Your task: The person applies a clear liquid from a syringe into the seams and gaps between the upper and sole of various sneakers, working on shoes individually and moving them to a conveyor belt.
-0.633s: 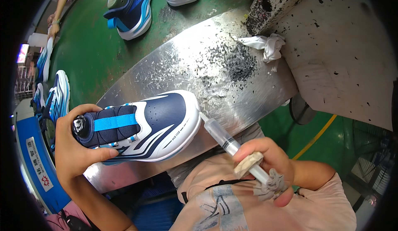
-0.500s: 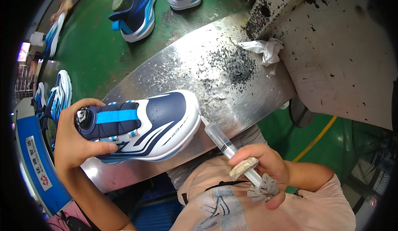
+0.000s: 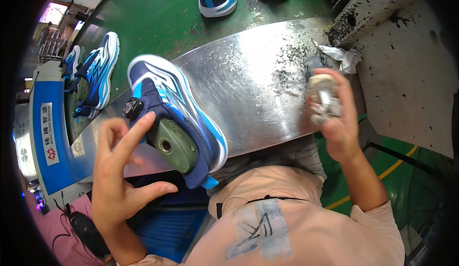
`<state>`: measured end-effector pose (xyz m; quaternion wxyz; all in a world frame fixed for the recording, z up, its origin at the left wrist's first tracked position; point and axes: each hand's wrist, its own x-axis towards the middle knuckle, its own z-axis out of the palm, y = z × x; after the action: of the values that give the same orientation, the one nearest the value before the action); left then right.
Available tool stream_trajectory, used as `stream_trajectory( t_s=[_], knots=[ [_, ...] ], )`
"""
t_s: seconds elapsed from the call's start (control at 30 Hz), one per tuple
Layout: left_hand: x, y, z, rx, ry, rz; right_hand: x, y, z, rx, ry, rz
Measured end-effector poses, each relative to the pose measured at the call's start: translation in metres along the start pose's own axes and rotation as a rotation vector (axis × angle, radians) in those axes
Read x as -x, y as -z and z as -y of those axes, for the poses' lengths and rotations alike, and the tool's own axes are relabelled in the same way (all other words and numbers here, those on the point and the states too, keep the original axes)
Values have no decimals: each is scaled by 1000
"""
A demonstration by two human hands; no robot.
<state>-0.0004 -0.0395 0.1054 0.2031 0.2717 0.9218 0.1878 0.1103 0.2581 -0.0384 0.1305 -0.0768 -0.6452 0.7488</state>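
Observation:
A navy, white and light-blue sneaker (image 3: 189, 106) rests over the left part of the metal plate, its toe up and to the left, its heel beyond the plate's near edge. Inside its opening is a dark green shoe last (image 3: 176, 147) with a round hole. My left hand (image 3: 119, 170) is open beside the shoe, thumb and fingers apart. The index fingertip overlaps the collar near the black dial (image 3: 133, 108); contact cannot be made out. Over the plate's right part, my right hand (image 3: 343, 120) is closed around a syringe (image 3: 326, 97) with cloth wrapped on it. Motion blurs its tip.
The metal plate (image 3: 253, 122) borders a green surface (image 3: 158, 22) with several similar shoes (image 3: 217, 0). Dark flecks and a crumpled white cloth (image 3: 346, 58) lie by the stained panel (image 3: 406, 84) at right. A blue-fronted machine part (image 3: 43, 137) stands at left.
The sneaker has turned, toe now away and lasted opening toward me. My left hand has loosened its hold. My right hand has carried the syringe away from the toe, up and right.

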Motion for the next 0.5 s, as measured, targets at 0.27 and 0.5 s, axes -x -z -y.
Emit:
stream_trajectory(
  t_s=[0.27,0.5],
  knots=[
    [-45,-23,24,-335,-628,-186,2,-42,-18,17,-8,201],
    [8,-59,51,-375,-542,-497,-15,-84,-39,-326,-191,349]
  ],
)
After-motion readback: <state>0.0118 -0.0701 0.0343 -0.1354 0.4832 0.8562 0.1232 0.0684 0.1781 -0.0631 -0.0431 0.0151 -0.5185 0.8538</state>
